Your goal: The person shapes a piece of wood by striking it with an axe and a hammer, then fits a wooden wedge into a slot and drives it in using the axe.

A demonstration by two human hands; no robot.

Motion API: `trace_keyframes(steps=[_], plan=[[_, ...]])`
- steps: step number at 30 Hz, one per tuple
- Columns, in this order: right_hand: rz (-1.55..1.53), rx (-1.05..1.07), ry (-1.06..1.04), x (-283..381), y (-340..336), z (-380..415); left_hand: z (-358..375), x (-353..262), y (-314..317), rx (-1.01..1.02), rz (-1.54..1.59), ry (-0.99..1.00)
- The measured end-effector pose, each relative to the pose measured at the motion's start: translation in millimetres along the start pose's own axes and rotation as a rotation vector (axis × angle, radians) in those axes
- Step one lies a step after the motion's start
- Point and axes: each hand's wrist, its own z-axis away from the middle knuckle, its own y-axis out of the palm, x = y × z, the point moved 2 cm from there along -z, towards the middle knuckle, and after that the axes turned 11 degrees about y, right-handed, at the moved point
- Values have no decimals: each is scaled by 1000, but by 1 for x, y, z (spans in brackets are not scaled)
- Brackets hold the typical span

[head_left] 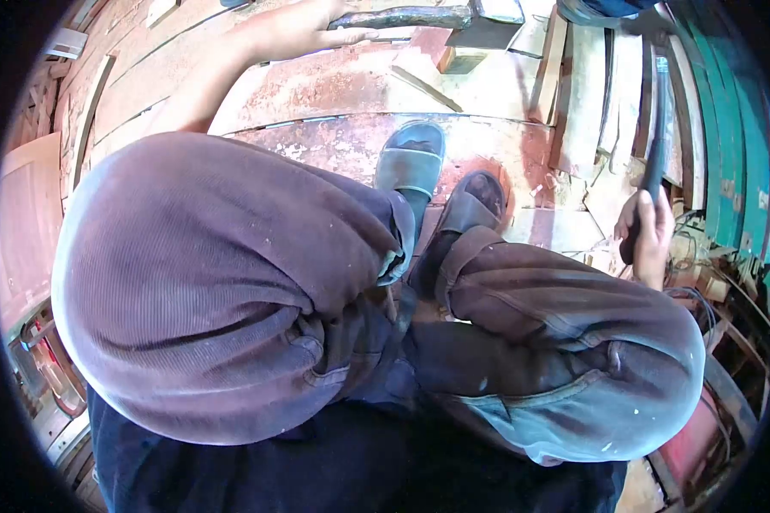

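Note:
My left hand (304, 27) reaches out at the top, its thumb and fingers closed around the end of a dark-handled tool (411, 16). That tool lies low over the wooden boards, with a broad metal part (498, 10) at its far end; its exact kind is not clear. On the right, my right hand (648, 224) is wrapped around the dark grip of a hammer (659, 137). The hammer stands nearly upright in view, its shaft pointing away from me and its dark head near the top edge, partly blurred.
My bent knees and sandalled feet (411, 158) fill the middle. Worn planks (316, 94) make up the floor. A small wood block (464, 61) and a thin stick (426, 88) lie ahead. Several loose boards (583, 103) lie beside a green plank wall (731, 128). Wires and scraps clutter the lower right.

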Motion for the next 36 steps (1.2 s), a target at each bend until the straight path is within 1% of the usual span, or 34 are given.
trace_keyframes(steps=[1,2,4,5,6,7,8,9,10,12,13,15,16,17,19,20,21,22,23,24,25,26,28,32,33,34,36], plan=[[3,29,72,19,-1,7,0,-6,-4,48,-4,-88],[13,78,52,26,-5,7,-2,-3,-4,70,-37,-106],[35,120,99,44,-5,15,-2,12,2,113,-107,-135],[146,96,90,52,-2,17,2,13,8,-136,-92,181],[259,75,83,58,2,18,1,15,7,-166,-125,190],[294,55,129,62,7,17,0,17,8,-192,-152,197],[405,89,114,69,13,16,2,17,10,-214,-174,203],[440,79,135,73,15,18,3,-1,-2,-1,-122,-72],[477,69,146,78,16,17,0,-3,-3,15,-90,-68],[595,-46,-15,100,9,18,0,0,-3,50,-22,-73],[571,-56,-129,109,-4,15,0,0,-2,5,-68,-45],[647,-265,-441,134,-17,19,-3,-7,-8,133,-78,-166],[325,-139,-391,140,-18,17,-4,-11,-9,198,-82,-223],[177,22,-390,145,-15,14,1,6,3,11,-22,-73],[27,118,-371,146,-3,12,0,9,4,50,-39,-23],[93,77,-340,133,6,12,-1,11,3,65,-52,1],[160,39,-307,120,15,12,-1,13,4,66,-74,-32],[292,20,-259,103,22,11,0,16,7,69,-96,-66],[550,37,-181,95,28,5,0,19,9,72,-119,-99],[816,73,-123,88,36,0,-2,-1,-2,77,-141,-132],[857,94,-129,88,39,-6,-4,-21,-12,186,-71,-251],[896,111,-133,87,41,-9,0,-22,-8,9,-167,4],[763,105,-120,86,49,-4,1,-18,-8,82,-215,-206],[490,94,-84,82,44,8,3,0,-8,63,-71,-212],[445,100,-36,83,42,11,3,-1,-9,59,-53,-229],[464,100,-20,83,40,12,2,-1,-10,56,-37,-243],[503,99,12,82,33,12,-1,11,-9,43,-101,-203]])
